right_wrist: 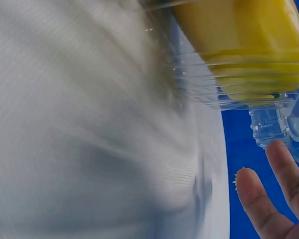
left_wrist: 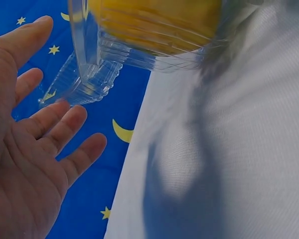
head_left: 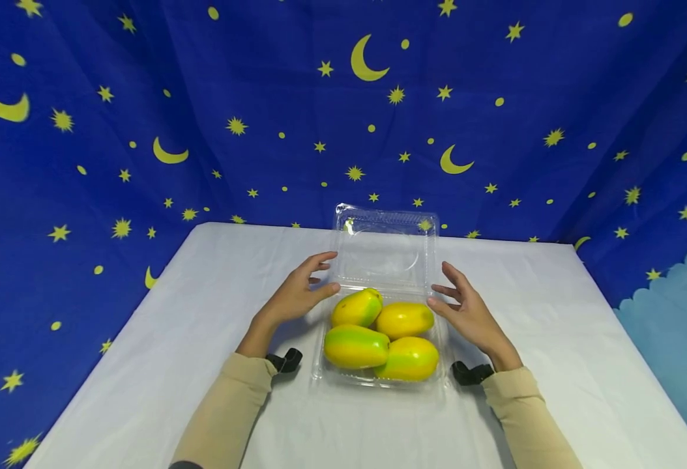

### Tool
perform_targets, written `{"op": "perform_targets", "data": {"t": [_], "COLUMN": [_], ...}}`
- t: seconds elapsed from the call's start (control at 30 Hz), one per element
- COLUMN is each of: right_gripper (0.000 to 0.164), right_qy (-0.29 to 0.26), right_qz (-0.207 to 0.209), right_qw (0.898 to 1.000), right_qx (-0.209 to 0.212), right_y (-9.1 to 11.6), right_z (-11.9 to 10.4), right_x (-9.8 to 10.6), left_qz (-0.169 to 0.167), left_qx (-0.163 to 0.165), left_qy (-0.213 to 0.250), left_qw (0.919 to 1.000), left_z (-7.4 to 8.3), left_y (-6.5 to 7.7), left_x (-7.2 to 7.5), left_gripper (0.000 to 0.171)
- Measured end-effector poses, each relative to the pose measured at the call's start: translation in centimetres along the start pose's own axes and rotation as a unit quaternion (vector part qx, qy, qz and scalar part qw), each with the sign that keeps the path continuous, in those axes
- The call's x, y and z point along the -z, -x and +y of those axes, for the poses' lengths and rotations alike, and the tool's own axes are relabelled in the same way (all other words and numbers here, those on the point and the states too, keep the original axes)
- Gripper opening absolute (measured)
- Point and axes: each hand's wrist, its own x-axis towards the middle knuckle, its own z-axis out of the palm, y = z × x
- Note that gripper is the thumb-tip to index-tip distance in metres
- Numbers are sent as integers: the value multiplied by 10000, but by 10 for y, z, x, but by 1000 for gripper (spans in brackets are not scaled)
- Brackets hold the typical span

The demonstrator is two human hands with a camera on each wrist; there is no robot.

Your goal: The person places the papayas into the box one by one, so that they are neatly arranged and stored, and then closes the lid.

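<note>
A clear plastic clamshell box [head_left: 317, 365] sits mid-table with its lid [head_left: 379, 253] raised at the far side. Several yellow-green fruits that look like mangoes [head_left: 356, 347] lie in its base. My left hand [head_left: 294, 294] is beside the left edge near the hinge, fingers spread and loosely bent, holding nothing. On the opposite side, my right hand [head_left: 465, 312] has its fingers apart, close to the box's right edge; whether a fingertip touches it I cannot tell. Through the ribbed side wall, a yellow fruit [left_wrist: 159, 22] shows in the left wrist view, and another fruit [right_wrist: 249, 45] in the right wrist view.
A white cloth covers the table [head_left: 249, 260]. Behind it hangs a blue curtain [head_left: 296, 98] with yellow moons and stars. Black wrist straps [head_left: 285, 360] sit at both cuffs. A pale blue patterned cloth [head_left: 678, 319] hangs at the right.
</note>
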Motion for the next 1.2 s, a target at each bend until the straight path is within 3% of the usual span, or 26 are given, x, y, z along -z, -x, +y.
{"op": "perform_targets", "data": {"t": [0.23,0.73,1.03,1.2], "right_gripper": [80,85,86,86], "right_qy": [40,-36,-46,82], "right_qz": [-5,201,316,385], "right_qw": [10000,9983,9958,9944], "right_qx": [33,554,855,985], "right_y": [-1,3,7,9], "right_z": [-1,-10,-24,-32], "right_x": [-2,5,12,16], "left_qz": [101,289,453,527], "left_qx": [-79,-361,-695,-784], "left_qy": [31,61,550,604], "left_qw": [9999,9989,9950,9937], "left_z": [1,12,26,36], "left_y": [1,3,5,7], "left_x": [2,8,19,24], "left_gripper": [67,67,72,75]}}
